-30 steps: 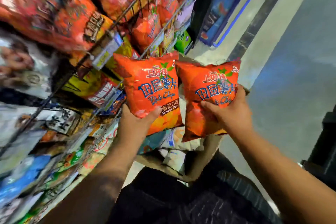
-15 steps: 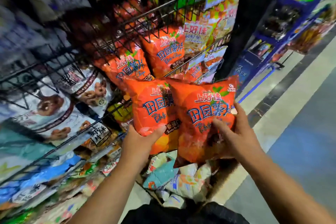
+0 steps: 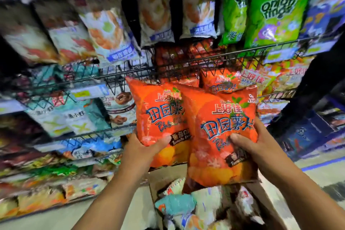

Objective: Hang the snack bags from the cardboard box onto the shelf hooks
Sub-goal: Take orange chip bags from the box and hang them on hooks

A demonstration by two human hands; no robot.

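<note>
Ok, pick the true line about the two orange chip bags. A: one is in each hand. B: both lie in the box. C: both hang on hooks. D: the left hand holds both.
A: the left hand grips the rear orange bag, the right hand the front orange bag.

2 hands, 2 orange bags, 1 box.
Left hand (image 3: 141, 147) w/ 1 orange bag (image 3: 158, 114), right hand (image 3: 257, 145) w/ a 2nd orange bag (image 3: 222, 136); 1 cardboard box (image 3: 164, 175) below, approx. 5 pale bags (image 3: 175, 203) inside, blurred; 2 green bags (image 3: 276, 11) up top.
</note>
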